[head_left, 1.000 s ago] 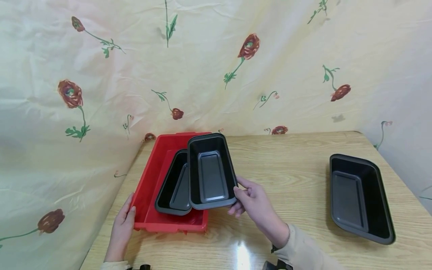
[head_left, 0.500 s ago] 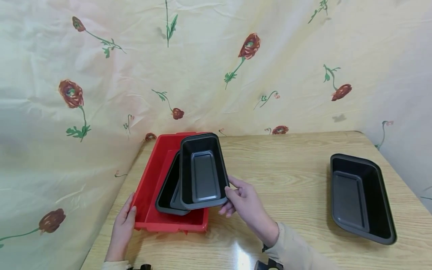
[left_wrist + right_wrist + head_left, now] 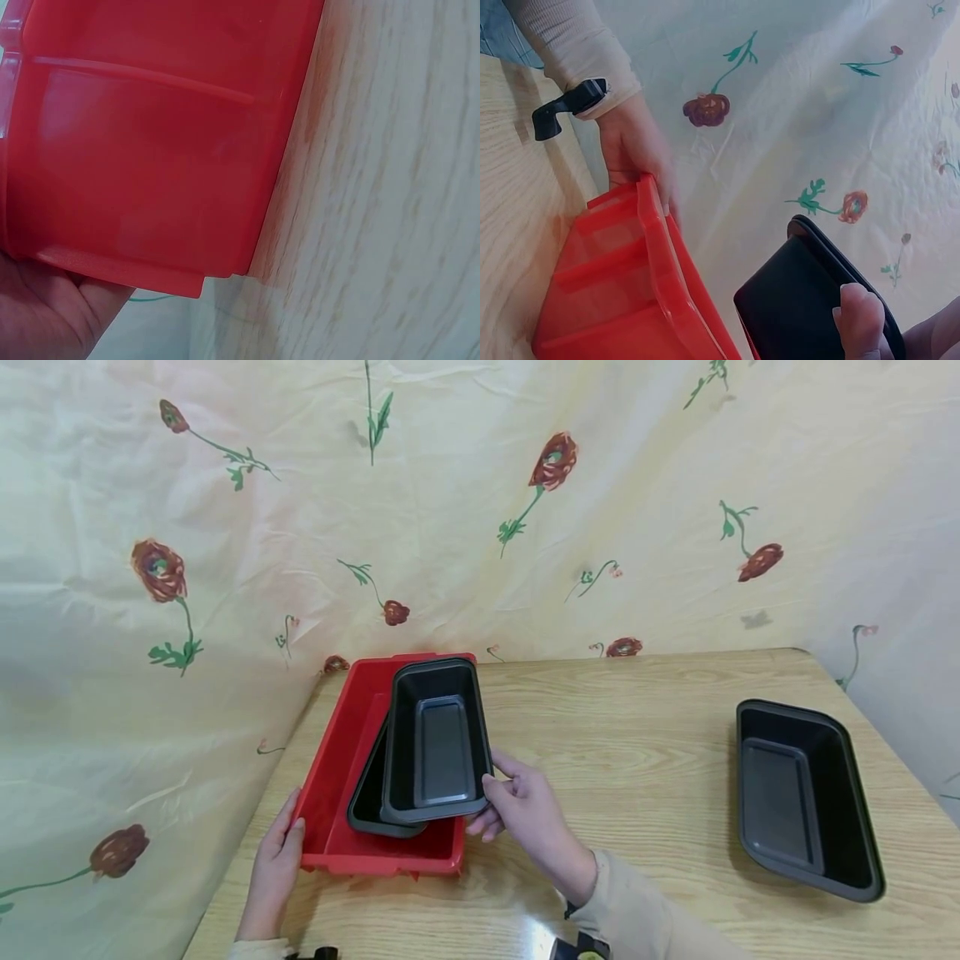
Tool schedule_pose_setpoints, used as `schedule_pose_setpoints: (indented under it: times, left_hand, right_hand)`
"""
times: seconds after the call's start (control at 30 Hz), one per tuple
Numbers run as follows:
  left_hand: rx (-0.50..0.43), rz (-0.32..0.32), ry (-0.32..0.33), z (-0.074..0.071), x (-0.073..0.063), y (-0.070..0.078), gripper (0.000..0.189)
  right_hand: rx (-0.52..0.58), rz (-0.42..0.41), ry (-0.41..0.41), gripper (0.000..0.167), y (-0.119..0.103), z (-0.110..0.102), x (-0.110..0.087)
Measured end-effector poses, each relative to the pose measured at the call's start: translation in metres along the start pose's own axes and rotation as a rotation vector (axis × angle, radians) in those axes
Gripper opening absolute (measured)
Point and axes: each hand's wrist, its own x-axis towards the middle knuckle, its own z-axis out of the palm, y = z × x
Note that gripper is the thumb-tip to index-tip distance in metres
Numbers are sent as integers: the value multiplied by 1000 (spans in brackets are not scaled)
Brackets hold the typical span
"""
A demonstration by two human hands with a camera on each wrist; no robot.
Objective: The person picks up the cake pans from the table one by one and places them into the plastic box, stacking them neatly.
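Head: black loaf pan (image 3: pixel 442 752) is over the red plastic tray (image 3: pixel 382 865), right hand (image 3: pixel 528 810) pinching its near-right corner | left wrist: left hand (image 3: pixel 52 311) grips tray edge | right wrist: looks light, stiff, slick-sided; rim's the hold

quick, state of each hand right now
Left hand: gripping the red plastic tray.
Right hand: holding the upper black loaf pan near its near right corner.

a pale, red-flowered cloth (image 3: pixel 450 510) hangs behind and beside a wood-grained table (image 3: pixel 615 760).
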Motion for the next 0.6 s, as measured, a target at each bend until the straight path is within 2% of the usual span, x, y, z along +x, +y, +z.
schedule_pose_setpoints:
  times: [0.2, 0.4, 0.6]
  left_hand:
    - [19, 9, 3, 0, 1, 1, 54]
    - [0, 19, -9, -2, 1, -1, 54]
    - [9, 6, -9, -2, 3, -3, 54]
  right_hand:
    - [13, 7, -26, 47, 4, 8, 4]
    - [53, 12, -41, 46, 7, 15, 6]
    - [61, 16, -46, 45, 13, 20, 10]
